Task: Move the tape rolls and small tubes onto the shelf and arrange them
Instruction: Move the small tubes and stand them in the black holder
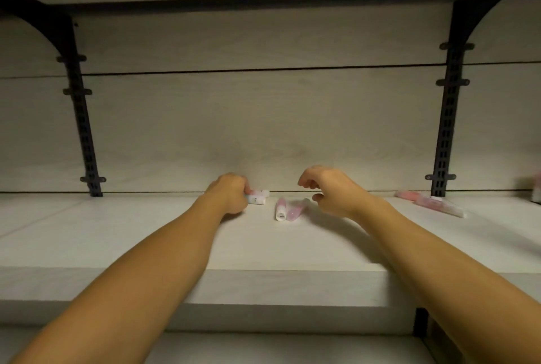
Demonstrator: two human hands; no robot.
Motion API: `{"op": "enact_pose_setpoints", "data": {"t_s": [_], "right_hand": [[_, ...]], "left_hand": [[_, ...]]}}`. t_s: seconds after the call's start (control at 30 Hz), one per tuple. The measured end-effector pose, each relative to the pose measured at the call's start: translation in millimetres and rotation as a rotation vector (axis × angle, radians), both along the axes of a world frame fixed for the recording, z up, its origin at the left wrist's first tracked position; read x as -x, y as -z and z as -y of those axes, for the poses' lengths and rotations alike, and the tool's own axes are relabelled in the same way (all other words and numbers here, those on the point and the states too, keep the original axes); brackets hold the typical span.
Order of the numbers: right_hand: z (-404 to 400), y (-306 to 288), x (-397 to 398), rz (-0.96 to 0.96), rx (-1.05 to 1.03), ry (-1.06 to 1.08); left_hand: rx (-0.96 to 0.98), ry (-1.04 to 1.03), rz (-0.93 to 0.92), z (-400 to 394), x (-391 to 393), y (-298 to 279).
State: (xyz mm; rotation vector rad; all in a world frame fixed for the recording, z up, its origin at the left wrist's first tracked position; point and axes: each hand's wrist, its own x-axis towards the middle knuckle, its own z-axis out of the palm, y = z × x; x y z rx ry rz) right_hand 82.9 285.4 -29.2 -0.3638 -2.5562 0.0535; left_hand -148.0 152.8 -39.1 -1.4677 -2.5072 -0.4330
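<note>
gripping two small white-capped tubes at the back of the pale wooden shelf, left hand; right hand loosely curled, holding nothing, above two pink tubes.

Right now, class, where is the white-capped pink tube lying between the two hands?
In the head view, the white-capped pink tube lies mid-shelf, touching another pink tube on its right, between the left hand and the right hand.
</note>
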Motion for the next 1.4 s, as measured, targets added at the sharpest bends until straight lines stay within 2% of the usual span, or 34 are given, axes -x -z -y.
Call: {"op": "enact_pose_setpoints", "data": {"t_s": [0.2, 0.33, 0.53, 0.73, 0.8, 0.93, 1.13, 1.23, 1.4], "right_hand": [[1.3, 2.2, -5.0, 0.012, -0.016, 0.015], [0.4, 4.5, -7.4, 0.039, 0.007, -0.001], [5.7, 8.9, -3.5, 0.098, 0.001, -0.042], [8.3, 16.8, 3.8, 0.170, -0.092, -0.052], [8.2, 18.4, 4.4, 0.174, -0.088, -0.045], [10.2, 19.2, 2.1, 0.172, -0.110, -0.005], [11.0, 3.3, -14.6, 0.154, -0.137, 0.139], [9.8, -7.3, -31.3, 0.075, -0.113, 0.216], [20.6, -16.4, -74.5, -0.087, -0.032, 0.371]], "left_hand": [[0.054, -0.021, 0.000, 7.3, -1.4, 1.5], [-0.028, -0.021, 0.120, 14.1, -0.7, 1.3], [-0.595, 0.081, 0.582, 25.5, -8.0, -7.7], [-1.063, 0.194, 1.081, 33.6, -13.2, -22.7], [-1.138, 0.197, 1.178, 37.2, -11.6, -24.1], [-1.142, 0.181, 1.227, 40.5, -12.9, -21.9], [-1.050, 0.140, 1.270, 39.1, -21.3, -20.5], [-0.984, 0.148, 1.251, 36.1, -21.5, -26.7], [-0.770, 0.195, 1.159, 23.1, -39.9, -35.5]]}}
